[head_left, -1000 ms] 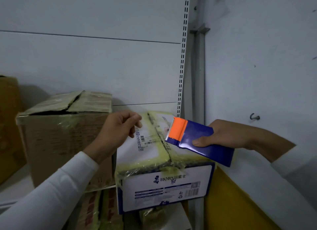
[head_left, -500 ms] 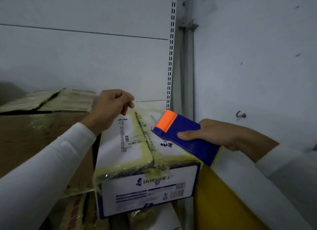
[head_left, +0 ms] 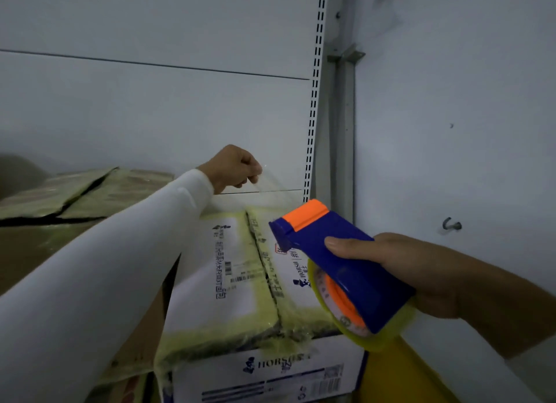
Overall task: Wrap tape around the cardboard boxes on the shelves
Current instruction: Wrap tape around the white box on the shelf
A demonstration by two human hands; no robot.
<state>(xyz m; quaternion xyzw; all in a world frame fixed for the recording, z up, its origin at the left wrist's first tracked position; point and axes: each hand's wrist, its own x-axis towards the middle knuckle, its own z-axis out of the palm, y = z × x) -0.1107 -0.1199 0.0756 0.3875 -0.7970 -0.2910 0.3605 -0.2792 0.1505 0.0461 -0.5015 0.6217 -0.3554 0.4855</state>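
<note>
Left hand (head_left: 233,169) was up past the far top edge of the white printed box (head_left: 240,282), fingers curled, pinching the free end of a clear tape strip (head_left: 272,189). Strip ran taut from the pinch down and right to the orange lip of the dispenser. Hard to see where the strip's lower edge sat against the box; too transparent.

Right hand (head_left: 421,276) gripped the blue tape dispenser (head_left: 340,264) from the right side, thumb flat along its top face, other fingers wrapped underneath and hidden. Roll with orange core hung at the dispenser's near end, over the box's right front corner. Dispenser tilted, nose pointing up-left, above the box top; whether it was touching, I could not tell.

White box sat on the shelf, wedged in the right corner: right side near the yellow panel (head_left: 403,378) and the grey wall (head_left: 451,116), left side tight to the brown cardboard box (head_left: 69,210), no visible gap. Top seam and edges already carried yellowish tape layers. Brown box's flaps were taped too, with a dark slit open between them.

Open room was above the boxes: bare back panel (head_left: 150,110) up to the slotted upright (head_left: 314,101). Small hook (head_left: 450,224) on the wall right of the dispenser.
</note>
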